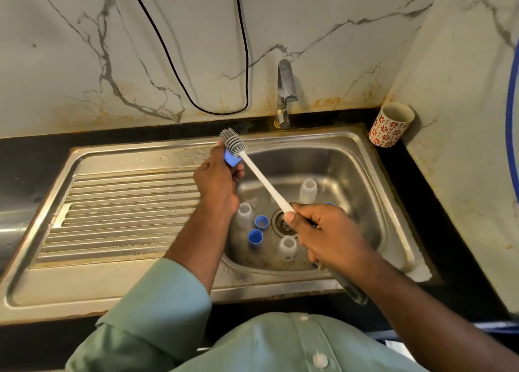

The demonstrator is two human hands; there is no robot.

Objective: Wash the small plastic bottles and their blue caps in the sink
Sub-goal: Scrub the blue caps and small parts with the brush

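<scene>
Item: small blue plastic cap (232, 158), pinched in curled fingers of left hand (217, 185), grey silicone bristle head (232, 141) just above those fingertips. Right hand (327, 234) wrapped round white brush handle (265, 184). Risk: wet cap likely slipping from pinch into steel sink (331, 158) under brush pressure.

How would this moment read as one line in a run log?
left hand holds blue cap | right hand scrubs it with bottle brush | tap not running
</scene>
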